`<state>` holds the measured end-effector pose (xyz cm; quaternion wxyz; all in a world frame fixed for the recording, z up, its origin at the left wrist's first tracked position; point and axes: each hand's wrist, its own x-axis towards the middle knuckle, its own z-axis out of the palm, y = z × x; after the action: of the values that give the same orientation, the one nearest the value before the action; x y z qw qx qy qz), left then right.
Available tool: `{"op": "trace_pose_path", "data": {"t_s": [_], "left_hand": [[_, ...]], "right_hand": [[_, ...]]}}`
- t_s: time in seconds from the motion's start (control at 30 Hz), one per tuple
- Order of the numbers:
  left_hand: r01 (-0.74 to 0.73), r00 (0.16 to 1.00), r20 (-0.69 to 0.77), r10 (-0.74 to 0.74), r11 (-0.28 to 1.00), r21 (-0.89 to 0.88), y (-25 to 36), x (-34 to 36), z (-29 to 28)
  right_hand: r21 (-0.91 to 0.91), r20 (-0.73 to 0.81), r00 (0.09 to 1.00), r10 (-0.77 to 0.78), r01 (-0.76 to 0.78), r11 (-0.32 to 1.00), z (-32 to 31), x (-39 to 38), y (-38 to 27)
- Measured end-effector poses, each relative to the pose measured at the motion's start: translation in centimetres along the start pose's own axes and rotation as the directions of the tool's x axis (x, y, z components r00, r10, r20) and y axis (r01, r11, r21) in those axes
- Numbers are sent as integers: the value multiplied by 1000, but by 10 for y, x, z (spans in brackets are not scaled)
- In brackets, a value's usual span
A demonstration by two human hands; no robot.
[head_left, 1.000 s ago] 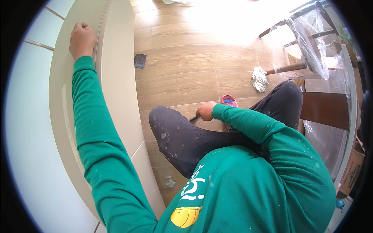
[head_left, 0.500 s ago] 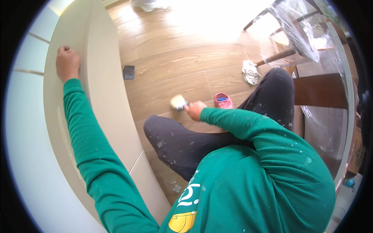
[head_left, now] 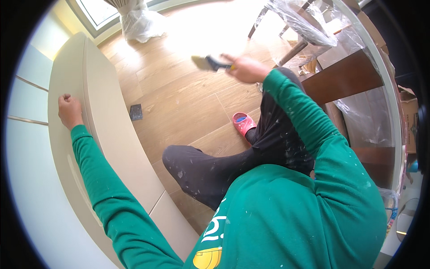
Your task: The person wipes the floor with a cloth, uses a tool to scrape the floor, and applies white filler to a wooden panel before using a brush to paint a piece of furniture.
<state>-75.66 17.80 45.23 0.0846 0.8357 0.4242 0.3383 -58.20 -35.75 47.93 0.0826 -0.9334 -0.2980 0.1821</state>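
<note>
A flat brush with pale yellowish bristles and a dark handle [head_left: 214,64] is held in my right hand [head_left: 251,69], raised above the wooden floor beyond my knees. The bristles point left and are slightly blurred; nothing touches them. My left hand [head_left: 70,112] rests closed on the top of a long beige cabinet [head_left: 118,121], its fingers curled in. Whatever may be inside that fist is hidden. Between my legs, a pink clog [head_left: 244,123] shows on one foot.
A small dark square [head_left: 136,112] lies on the floor beside the cabinet. Plastic-wrapped furniture [head_left: 309,24] and a dark wooden board [head_left: 342,77] stand to the right, with a cardboard box [head_left: 409,119] beyond. A curtain bagged in plastic [head_left: 139,22] hangs by the window.
My right hand has lifted the brush up and away, from low near my knee to farther out. The view has shifted, bringing the window and curtain in. My left hand stays on the cabinet.
</note>
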Motion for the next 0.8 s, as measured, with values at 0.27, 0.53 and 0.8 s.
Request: {"op": "trace_pose_path", "data": {"t_s": [0.27, 0.53, 0.8], "left_hand": [[-23, 1000, 4, 23, 998, -58, 3, -6, 1], [-84, 996, 4, 85, 994, -67, -20, 7, 10], [-119, 993, 32, 118, 993, 23, -37, 11, 8]], "right_hand": [[595, -162, 953, 258, -114, 796, -5, 14, 124], [561, 152, 978, -141, 32, 827, 174, 81, 144], [633, 412, 907, 89, -355, 688, 218, 78, 136]]}}
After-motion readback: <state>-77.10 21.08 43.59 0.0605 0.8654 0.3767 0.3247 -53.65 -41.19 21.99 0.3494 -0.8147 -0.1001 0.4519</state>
